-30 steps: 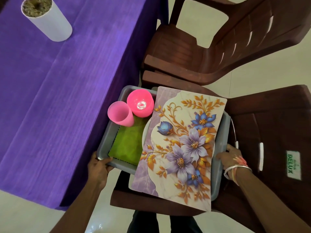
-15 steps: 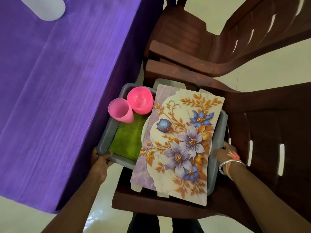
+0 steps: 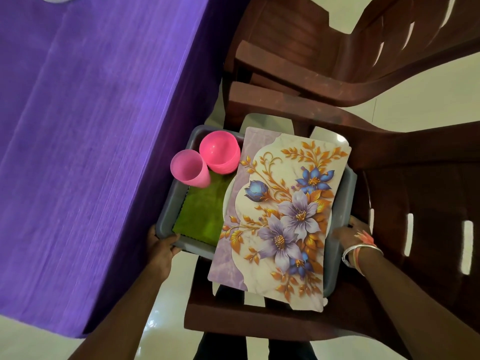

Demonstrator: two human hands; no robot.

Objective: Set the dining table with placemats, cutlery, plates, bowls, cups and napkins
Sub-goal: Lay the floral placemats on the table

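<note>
I see the worktop (image 3: 91,152) under ribbed purple cloth, and beside it a glossy brown plastic chair (image 3: 415,193) with a rectangular grey plastic tray (image 3: 168,206) over its seat. Across the tray lies a smooth floral placemat (image 3: 280,211), its long axis running away from me, leaning right and overhanging the near rim, beside a fuzzy green napkin (image 3: 202,214), a round pink bowl (image 3: 219,152) and a pink cup (image 3: 188,168). My left hand (image 3: 161,245) curls round the tray's near-left corner, and my right hand (image 3: 350,235) grips its right rim.

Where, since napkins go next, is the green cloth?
Head view: green cloth lies in the grey tray, left of the floral placemat, below the pink cups.
</note>
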